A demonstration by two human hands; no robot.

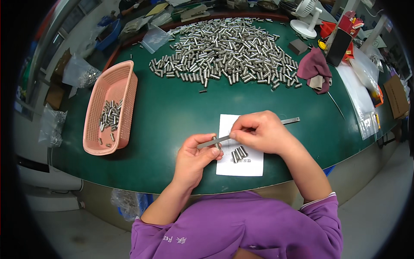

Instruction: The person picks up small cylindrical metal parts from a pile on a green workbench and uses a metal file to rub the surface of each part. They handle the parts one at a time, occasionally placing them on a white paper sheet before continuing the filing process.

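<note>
Between the thumb and fingers of my left hand is a small shiny metal cylinder, held upright. My right hand pinches a long flat metal strip, like a file. The strip's near end lies across the cylinder in my left hand; its far end sticks out to the right beyond my right hand. Under both hands lies a white sheet of paper with a few metal cylinders grouped on it.
A large heap of metal cylinders covers the back of the green table. At left stands a pink basket holding more cylinders. A maroon cloth, a dark upright panel, a thin rod and clear plastic bags lie at right; a white fan stands behind.
</note>
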